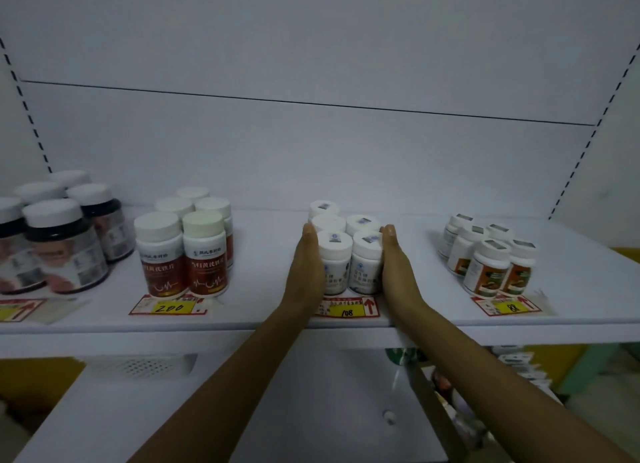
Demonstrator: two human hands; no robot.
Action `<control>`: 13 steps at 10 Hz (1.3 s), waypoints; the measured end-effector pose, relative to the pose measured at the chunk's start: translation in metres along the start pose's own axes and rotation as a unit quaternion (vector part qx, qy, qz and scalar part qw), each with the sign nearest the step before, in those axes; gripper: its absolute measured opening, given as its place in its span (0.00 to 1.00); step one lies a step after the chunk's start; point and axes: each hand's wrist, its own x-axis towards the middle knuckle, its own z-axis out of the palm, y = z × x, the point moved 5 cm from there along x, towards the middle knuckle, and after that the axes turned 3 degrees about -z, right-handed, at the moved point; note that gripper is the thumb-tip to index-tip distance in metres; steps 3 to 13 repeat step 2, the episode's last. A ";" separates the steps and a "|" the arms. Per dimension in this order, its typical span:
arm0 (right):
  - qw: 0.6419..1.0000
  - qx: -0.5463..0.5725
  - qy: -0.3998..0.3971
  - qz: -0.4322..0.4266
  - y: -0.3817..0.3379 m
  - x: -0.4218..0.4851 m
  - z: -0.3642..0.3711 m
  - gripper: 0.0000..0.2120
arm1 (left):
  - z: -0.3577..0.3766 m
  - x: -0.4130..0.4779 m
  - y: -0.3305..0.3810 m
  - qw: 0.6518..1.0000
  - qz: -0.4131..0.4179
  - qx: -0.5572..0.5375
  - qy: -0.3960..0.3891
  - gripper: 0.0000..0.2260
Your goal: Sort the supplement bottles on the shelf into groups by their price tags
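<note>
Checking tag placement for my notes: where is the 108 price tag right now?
In the head view, the 108 price tag lies at the shelf's front edge, centre-right, before the white bottles between both hands.

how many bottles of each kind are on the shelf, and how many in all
Dark bottles at far left, cut off by the frame edge: 5 visible
Red-label bottles behind the 200 tag: 5
White bottles between the left hand and right hand, behind the 108 tag: 5
Orange-label bottles behind the 88 tag: 5
Total: 20 visible

Left hand [306, 265], right hand [398, 265] flat against white bottle cluster [346, 251], above 108 tag [347, 307].
</note>
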 end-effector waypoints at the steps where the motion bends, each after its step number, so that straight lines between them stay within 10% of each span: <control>1: 0.999 -0.035 0.005 -0.006 -0.013 -0.011 0.000 0.26 | -0.002 -0.016 0.011 0.999 -0.001 0.034 0.028 0.29; 13: 0.991 -0.101 0.060 -0.072 -0.039 -0.032 -0.012 0.21 | -0.009 -0.038 0.026 0.991 0.014 0.108 0.072 0.25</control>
